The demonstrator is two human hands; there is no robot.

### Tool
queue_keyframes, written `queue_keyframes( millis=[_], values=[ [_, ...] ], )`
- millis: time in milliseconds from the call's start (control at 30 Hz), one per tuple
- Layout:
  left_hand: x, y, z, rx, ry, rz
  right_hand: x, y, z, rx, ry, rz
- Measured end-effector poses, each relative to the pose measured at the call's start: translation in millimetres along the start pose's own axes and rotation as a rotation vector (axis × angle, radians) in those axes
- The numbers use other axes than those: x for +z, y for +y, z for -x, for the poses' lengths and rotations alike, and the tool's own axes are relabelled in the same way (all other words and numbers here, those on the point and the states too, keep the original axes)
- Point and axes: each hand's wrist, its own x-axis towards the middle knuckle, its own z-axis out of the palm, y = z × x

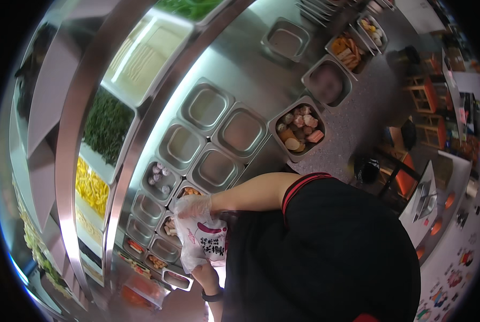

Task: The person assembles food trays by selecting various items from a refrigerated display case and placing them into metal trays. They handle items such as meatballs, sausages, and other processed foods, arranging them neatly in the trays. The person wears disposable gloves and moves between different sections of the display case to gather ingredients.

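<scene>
My right hand [192,206], in a thin clear glove, grips the top of a white plastic packet [207,239] with pink print. The bare forearm runs to it from a black short sleeve with red trim. My left hand [194,264], also gloved and with a dark band at the wrist, holds the packet's lower end. The packet hangs over small steel pans of toppings [170,228] at the counter's edge. What is inside the packet is hidden.
A steel counter holds rows of inset pans: several empty ones [205,107], one with pale balls [159,177], one with mixed meat pieces [299,126]. Behind a curved steel rail [84,134] sit trays of greens [108,123] and yellow strips [89,185]. Chairs and tables stand at the right.
</scene>
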Motion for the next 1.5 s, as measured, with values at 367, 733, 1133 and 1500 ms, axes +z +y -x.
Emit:
queue_keyframes(
  millis=[367,733,1133,1500],
  values=[
    [-6.8,-20.5,-7.3,0.151,0.011,-0.118,-4.1,-31.6,10.6,0.18,0.014,-0.144],
    [2.2,21.8,13.3,-0.266,0.088,0.473,14.4,-33.0,7.2,0.149,-0.013,-0.12],
    [14.7,4.2,64.6,-0.167,0.273,0.901,61.3,-63.6,41.1,0.02,-0.222,0.19],
    [45.2,-49.2,159.9,-0.564,0.608,1.476,98.9,-119.6,112.4,0.111,-0.878,0.22]
  ],
)
